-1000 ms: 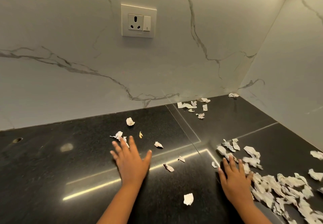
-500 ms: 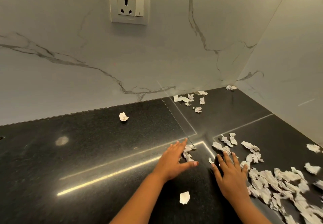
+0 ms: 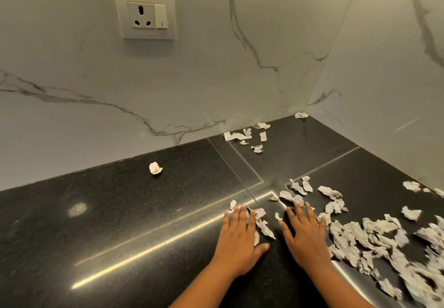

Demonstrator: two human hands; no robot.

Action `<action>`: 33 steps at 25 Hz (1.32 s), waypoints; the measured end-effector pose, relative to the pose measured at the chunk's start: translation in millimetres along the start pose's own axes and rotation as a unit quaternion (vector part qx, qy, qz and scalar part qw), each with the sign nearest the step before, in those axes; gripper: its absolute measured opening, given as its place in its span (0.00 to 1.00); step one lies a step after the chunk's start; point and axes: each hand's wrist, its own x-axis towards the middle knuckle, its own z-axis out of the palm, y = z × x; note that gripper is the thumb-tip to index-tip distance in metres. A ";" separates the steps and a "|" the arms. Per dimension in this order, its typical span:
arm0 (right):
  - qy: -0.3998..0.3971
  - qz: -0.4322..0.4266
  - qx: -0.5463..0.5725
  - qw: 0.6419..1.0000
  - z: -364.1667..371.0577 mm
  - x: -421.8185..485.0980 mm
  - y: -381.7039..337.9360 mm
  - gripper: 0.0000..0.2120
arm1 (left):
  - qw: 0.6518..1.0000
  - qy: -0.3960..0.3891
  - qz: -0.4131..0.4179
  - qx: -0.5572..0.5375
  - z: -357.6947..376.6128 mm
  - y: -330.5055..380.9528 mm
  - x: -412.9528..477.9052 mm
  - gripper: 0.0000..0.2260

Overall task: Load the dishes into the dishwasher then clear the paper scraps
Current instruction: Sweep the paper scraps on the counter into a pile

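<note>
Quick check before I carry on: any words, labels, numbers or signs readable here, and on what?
"I": a short upright stroke near the lower end of the switch, beside the socket on the wall plate.
Scraps: any print is too blurred to read.
No other words, brands or numbers can be read.

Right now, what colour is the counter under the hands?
Black, speckled and shiny countertop, clearest in the head view.

We look through one wide-angle camera worn on the head, tilted forward and down, close over the glossy black stone countertop (image 3: 120, 211) filling the lower frame. It faces the corner of the white grey-veined marble walls (image 3: 192, 79) at upper right; the left hand (image 3: 237, 235) and right hand (image 3: 305, 238) sit bottom centre, near the lens.
</note>
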 end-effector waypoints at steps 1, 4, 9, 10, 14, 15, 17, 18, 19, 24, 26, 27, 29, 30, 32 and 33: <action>0.005 0.000 0.004 1.000 1.1 0.1 0.6 0.40 | 1.000 -0.005 0.011 -0.010 -1.1 11.8 15.2 0.38; 0.040 0.004 0.026 0.999 4.9 -0.7 2.5 0.36 | 0.995 -0.046 0.069 -0.060 -5.0 37.2 41.6 0.37; 0.051 -0.030 0.042 0.997 3.4 -3.5 2.6 0.30 | 0.978 0.151 -0.099 -0.109 -14.9 -25.5 48.1 0.40; 0.047 -0.039 0.037 0.997 5.7 -3.6 3.6 0.29 | 0.963 0.195 -0.159 -0.092 -20.6 -49.7 50.6 0.41; 0.034 -0.021 0.015 0.999 12.6 -0.8 8.1 0.34 | 0.893 0.244 -0.371 -0.076 -53.0 -143.4 60.3 0.48; 0.033 -0.014 0.018 0.999 14.0 0.5 8.5 0.35 | 0.882 0.233 -0.400 -0.087 -59.5 -162.4 63.8 0.49; 0.028 -0.010 0.023 0.999 16.2 1.5 9.0 0.35 | 0.874 0.208 -0.424 -0.115 -69.2 -189.7 71.5 0.50; 0.025 -0.011 0.024 0.999 16.3 1.9 9.3 0.35 | 0.877 0.198 -0.418 -0.130 -70.1 -197.2 76.0 0.49; 0.025 -0.011 0.024 0.999 15.9 1.7 9.0 0.34 | 0.883 0.191 -0.405 -0.137 -68.5 -198.1 79.9 0.49; 0.009 -0.009 0.036 0.999 6.4 0.1 3.0 0.33 | 0.963 0.154 -0.204 -0.080 -32.1 -101.5 78.3 0.48; 0.001 -0.016 0.041 0.999 4.1 -0.7 4.3 0.34 | 0.982 0.098 -0.095 -0.127 -14.5 -34.2 65.8 0.48; 0.003 -0.025 0.054 0.998 4.0 -1.0 5.6 0.33 | 0.984 0.070 -0.056 -0.153 -8.3 -5.2 58.5 0.47; 0.015 -0.048 0.086 0.995 4.5 -2.8 7.6 0.31 | 0.980 0.039 -0.013 -0.193 -2.9 30.7 46.7 0.46; 0.028 -0.065 0.093 0.993 3.4 -4.6 9.3 0.29 | 0.976 0.042 -0.009 -0.211 -2.6 36.3 45.3 0.47; 0.056 -0.112 0.087 0.988 0.6 -8.3 11.0 0.27 | 0.955 0.065 -0.027 -0.288 -3.0 30.6 47.1 0.51; 0.054 -0.135 0.081 0.986 -1.6 -10.5 10.5 0.28 | 0.938 0.077 -0.037 -0.336 -1.8 25.9 48.8 0.51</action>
